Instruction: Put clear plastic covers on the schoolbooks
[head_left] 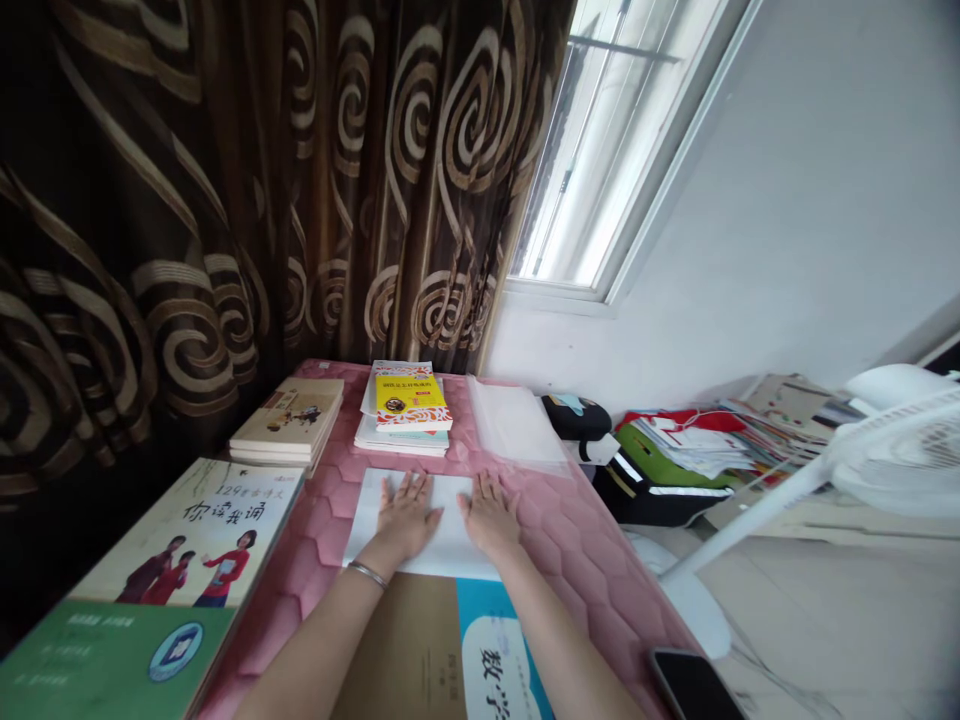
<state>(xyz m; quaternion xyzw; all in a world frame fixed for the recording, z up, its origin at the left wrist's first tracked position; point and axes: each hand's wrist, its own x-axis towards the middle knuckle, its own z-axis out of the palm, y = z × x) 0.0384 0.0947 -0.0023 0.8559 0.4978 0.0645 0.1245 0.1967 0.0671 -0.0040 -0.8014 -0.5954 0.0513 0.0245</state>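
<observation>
Both my hands lie flat, fingers spread, on a white sheet (pixel 363 513) spread over the pink quilted table cover (pixel 570 540). My left hand (pixel 406 514), with a thin bracelet at the wrist, presses the middle of the sheet. My right hand (pixel 489 514) rests beside it, near the sheet's right part. Under my forearms, the sheet's near edge overlaps a brown and blue textbook (pixel 420 650). Neither hand holds anything.
A yellow-topped stack of books (pixel 409 405) stands just beyond the sheet, with a clear plastic sleeve (pixel 514 420) to its right. Tan books (pixel 289 420) and large picture books (pixel 176 545) line the left. A phone (pixel 694 685) lies at the near right corner. A white fan (pixel 885 450) stands right.
</observation>
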